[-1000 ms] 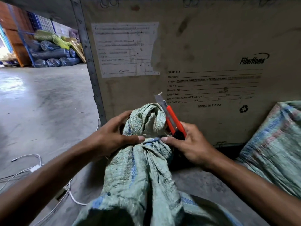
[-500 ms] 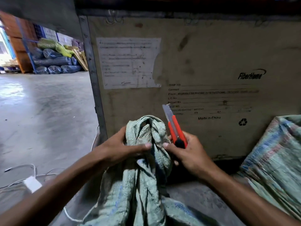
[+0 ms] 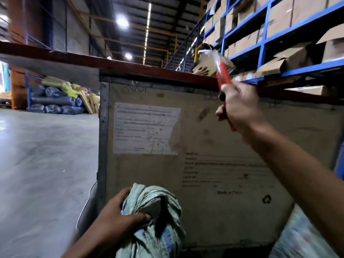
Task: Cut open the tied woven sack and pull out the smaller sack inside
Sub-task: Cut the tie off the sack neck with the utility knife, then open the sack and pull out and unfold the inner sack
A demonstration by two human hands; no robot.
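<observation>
At the bottom centre of the frame, my left hand [image 3: 119, 218] grips the bunched neck of the woven sack [image 3: 158, 220], fingers curled round it. My right hand [image 3: 240, 108], upper right, clutches the red utility knife [image 3: 222, 75], blade up, well apart from the sack, before the big crate [image 3: 204, 138].

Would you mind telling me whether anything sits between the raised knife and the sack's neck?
Nothing visible does. The right hand holds the knife high by the crate's top; the left hand grips the sack at its neck, with open air between.
</observation>
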